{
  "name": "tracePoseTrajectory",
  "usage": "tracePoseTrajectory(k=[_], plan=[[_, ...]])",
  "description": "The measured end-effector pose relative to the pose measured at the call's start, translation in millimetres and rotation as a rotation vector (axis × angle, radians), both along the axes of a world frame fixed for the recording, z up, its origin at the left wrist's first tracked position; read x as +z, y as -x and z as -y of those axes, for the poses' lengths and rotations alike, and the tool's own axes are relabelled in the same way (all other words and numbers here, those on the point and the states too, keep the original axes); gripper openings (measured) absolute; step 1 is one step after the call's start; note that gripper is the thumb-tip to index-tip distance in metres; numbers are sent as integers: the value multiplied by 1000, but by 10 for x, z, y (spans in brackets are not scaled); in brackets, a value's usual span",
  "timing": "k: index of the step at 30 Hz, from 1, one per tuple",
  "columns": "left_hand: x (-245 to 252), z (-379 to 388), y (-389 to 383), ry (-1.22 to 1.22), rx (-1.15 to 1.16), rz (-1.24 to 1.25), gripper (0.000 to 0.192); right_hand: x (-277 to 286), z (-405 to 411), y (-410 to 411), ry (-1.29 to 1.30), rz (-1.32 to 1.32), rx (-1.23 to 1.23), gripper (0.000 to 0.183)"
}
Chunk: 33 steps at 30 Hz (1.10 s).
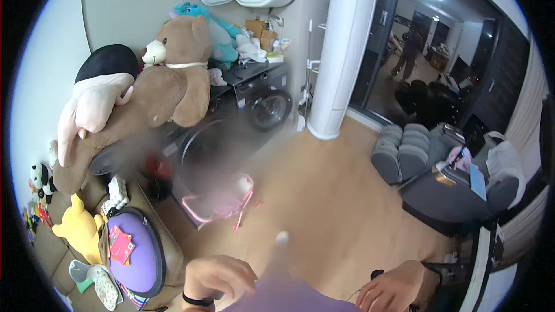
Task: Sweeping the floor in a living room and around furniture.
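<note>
My left hand (220,274) hangs at the bottom of the view beside my purple top (295,295), its fingers loosely bent and apart, with nothing seen in them. A black band circles that wrist. My right hand (383,289) is low on the other side of the top, fingers bent downward. A small black object (377,274) shows just behind it, and a thin cord runs near the fingertips; whether the hand holds either is unclear. Below me lies the wooden floor (329,199). A white rounded tip (282,237), perhaps of my footwear, shows ahead.
Left stands a sofa (171,242) with a purple cushion-like object (141,260) and plush toys. A large teddy bear (173,82) lies across dark washing machines (269,108). A pink-framed item (221,212) is on the floor. A white column air conditioner (344,52) and massage chair (442,190) stand beyond.
</note>
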<state>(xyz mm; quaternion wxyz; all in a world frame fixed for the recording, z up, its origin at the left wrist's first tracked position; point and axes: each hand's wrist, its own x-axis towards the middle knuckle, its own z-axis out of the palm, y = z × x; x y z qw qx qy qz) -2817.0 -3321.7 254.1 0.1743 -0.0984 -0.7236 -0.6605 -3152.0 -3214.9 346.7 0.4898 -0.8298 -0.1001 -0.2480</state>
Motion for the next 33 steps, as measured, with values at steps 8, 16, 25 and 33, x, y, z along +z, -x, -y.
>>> tracePoseTrajectory(k=[8, 16, 25, 33], plan=[[-243, 1643, 1094, 10, 250, 160, 29, 95, 1799, 777, -59, -235, -1, 33], [-846, 3370, 2401, -23, 125, 279, 28, -340, 3217, 1890, -157, -312, -266, 38], [-1104, 4969, 3790, -216, 283, 629, 26, -478, 4484, 3754, -244, -436, -697, 54], [-1200, 6202, 4425, -341, 622, 679, 30, -575, 6636, 4957, -343, -495, -1155, 49]])
